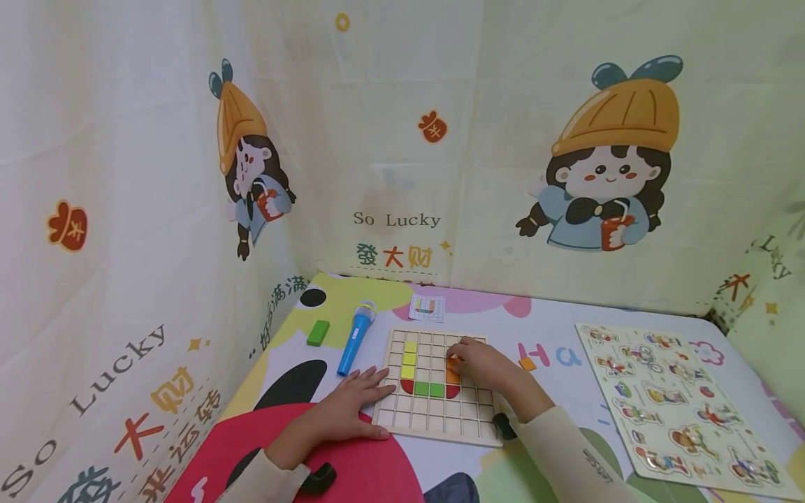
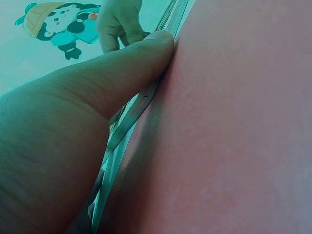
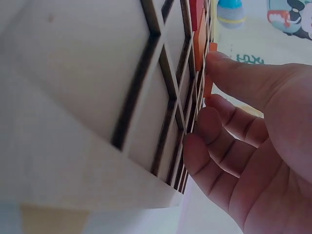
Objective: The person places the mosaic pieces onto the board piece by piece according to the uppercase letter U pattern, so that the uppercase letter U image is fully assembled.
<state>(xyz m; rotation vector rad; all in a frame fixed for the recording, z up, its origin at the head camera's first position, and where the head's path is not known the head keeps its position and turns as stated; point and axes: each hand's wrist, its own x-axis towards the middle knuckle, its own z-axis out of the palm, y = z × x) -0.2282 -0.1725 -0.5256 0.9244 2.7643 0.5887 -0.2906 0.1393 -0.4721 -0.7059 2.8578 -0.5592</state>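
Observation:
A wooden grid board (image 1: 434,424) lies before me on the table. My left hand (image 1: 349,405) rests at its left edge with the fingers spread, and the left wrist view shows the thumb (image 2: 141,61) straight along the rim. Over the right part of the grid, my right hand (image 1: 483,365) pinches an orange block (image 3: 208,87) between thumb and fingertips. Another orange block (image 3: 199,44) sits in the grid near a red piece (image 1: 452,391). Yellow blocks (image 1: 409,360) form a column on the left, and green blocks (image 1: 430,389) lie between two red corner pieces.
A blue toy microphone (image 1: 355,340) and a loose green block (image 1: 318,333) lie left of the board. Behind it is a small pattern card (image 1: 427,309). A loose orange block (image 1: 527,364) is on the right, short of a large picture puzzle (image 1: 679,412). Printed cloth walls enclose the table.

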